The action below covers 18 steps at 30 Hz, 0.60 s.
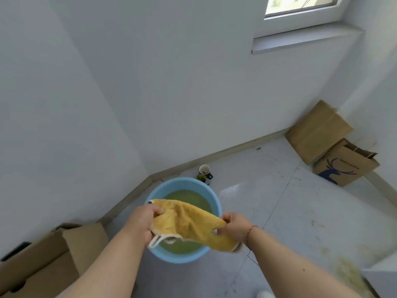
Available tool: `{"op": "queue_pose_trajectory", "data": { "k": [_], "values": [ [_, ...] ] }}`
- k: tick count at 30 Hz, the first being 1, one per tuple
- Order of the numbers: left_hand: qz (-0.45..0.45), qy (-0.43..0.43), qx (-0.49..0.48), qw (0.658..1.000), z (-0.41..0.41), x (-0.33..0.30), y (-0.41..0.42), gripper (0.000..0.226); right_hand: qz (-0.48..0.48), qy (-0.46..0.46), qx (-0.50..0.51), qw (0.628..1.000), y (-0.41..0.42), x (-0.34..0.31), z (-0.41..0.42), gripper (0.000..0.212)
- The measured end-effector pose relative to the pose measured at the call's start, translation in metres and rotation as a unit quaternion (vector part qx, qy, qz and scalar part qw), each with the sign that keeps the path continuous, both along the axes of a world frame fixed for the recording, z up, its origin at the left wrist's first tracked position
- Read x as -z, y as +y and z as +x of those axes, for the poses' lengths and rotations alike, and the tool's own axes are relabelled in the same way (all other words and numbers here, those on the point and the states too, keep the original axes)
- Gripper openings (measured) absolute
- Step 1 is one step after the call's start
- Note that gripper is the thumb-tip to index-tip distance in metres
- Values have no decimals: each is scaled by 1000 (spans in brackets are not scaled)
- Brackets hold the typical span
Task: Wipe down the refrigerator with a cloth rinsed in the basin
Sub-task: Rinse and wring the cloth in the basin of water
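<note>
A yellow cloth with a white hanging loop is stretched between my two hands above a light blue basin. The basin stands on the floor and holds murky greenish water. My left hand grips the cloth's left end, fingers curled round it. At the cloth's right end my right hand pinches the fabric; a red string circles that wrist. The cloth hides the basin's middle. A white surface with yellowish stains shows at the bottom right corner; I cannot tell whether it is the refrigerator.
A white cup and a small dark object stand on the floor behind the basin by the wall. Flattened cardboard and a paper bag lean at the right wall. An open cardboard box sits at lower left.
</note>
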<state>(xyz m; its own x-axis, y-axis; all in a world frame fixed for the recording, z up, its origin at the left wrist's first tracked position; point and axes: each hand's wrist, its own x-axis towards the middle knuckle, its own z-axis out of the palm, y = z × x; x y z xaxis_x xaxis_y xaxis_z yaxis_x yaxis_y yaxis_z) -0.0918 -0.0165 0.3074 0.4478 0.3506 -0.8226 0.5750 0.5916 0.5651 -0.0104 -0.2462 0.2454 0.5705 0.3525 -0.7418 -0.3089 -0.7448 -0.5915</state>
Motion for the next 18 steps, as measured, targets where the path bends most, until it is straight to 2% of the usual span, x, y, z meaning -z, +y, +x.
{"op": "queue_pose_trajectory", "data": {
  "k": [6,9,12,15,18],
  "values": [
    [204,50,27,977,-14,103,33,58,-43,-54,-72,995,33,74,29,25],
    [294,42,99,950,-6,175,40,59,-81,-76,-161,981,56,128,55,25],
    [383,51,155,909,2,233,41,60,-105,-121,-196,967,76,174,73,25],
    [452,53,201,868,9,296,42,63,-130,-232,-226,937,94,234,90,25],
    [478,75,323,814,14,361,38,69,-177,-313,-313,879,109,298,97,48]
  ]
}}
